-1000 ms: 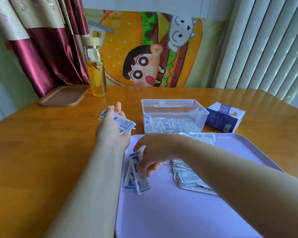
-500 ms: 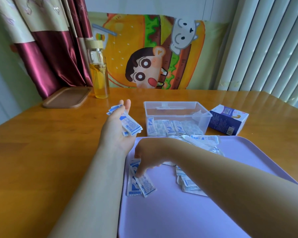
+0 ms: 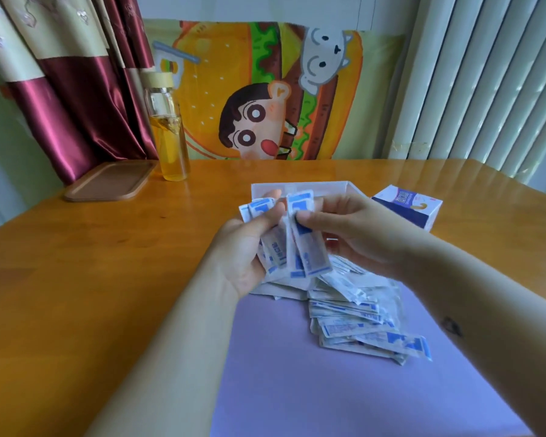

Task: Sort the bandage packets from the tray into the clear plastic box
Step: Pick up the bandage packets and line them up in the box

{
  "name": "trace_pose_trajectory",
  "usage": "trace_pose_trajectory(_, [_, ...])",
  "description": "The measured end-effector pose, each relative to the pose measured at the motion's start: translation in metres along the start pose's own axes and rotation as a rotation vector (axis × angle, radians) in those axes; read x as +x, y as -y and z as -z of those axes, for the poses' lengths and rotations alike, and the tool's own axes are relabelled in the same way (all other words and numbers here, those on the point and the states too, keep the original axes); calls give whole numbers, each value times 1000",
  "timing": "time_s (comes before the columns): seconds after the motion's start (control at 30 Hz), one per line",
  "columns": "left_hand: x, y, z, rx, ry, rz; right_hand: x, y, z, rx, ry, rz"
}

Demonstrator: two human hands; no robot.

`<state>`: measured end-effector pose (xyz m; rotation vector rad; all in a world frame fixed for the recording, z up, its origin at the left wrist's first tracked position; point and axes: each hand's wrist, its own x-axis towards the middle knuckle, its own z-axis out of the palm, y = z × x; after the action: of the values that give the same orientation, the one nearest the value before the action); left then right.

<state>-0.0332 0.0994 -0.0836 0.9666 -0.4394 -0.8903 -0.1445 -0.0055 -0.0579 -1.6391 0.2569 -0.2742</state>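
Note:
My left hand [image 3: 245, 247] holds a fanned bunch of white and blue bandage packets [image 3: 273, 247] above the far end of the lilac tray [image 3: 297, 389]. Right beside it, my right hand [image 3: 353, 230] pinches a couple of packets [image 3: 309, 244] upright against that bunch. A loose pile of packets [image 3: 360, 320] lies on the tray below and to the right. The clear plastic box [image 3: 297, 187] stands just behind my hands, and they hide most of it.
A blue and white carton [image 3: 407, 208] sits right of the box. A glass bottle of yellow liquid [image 3: 169, 130] and a brown wooden tray [image 3: 109, 181] stand at the table's back left. The wooden table [image 3: 92, 263] spreads to the left.
My right hand has lifted packets off the tray and brought them up to my left hand. The left hand has shifted right, in front of the box.

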Motion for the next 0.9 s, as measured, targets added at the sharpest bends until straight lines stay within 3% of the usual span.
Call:
trace_pose_trajectory(0.17, [1, 24, -15, -244, -35, 172, 7, -13, -18, -574, -298, 97])
trace_pose_trajectory(0.43, [4, 27, -17, -358, -14, 250, 17, -30, -19, -817, -543, 286])
trace_pose_trajectory(0.53, [6, 30, -17, -366, -100, 289, 14, -21, -6, -784, -447, 341])
trace_pose_trajectory(0.63, [6, 28, -13, -346, -175, 322, 0, -9, 8, -738, -136, 236])
trace_pose_trajectory(0.73, [1, 28, -17, -265, -87, 353, -15, -8, 8, -1024, 101, 143])
trace_pose_trajectory(0.8, [-4, 31, -24, -148, -21, 353, -21, -13, 4, -1181, 150, 152])
trace_pose_trajectory(0.9, [-9, 35, -30, -53, 45, 325, -25, -16, 5, -1194, 135, 166])
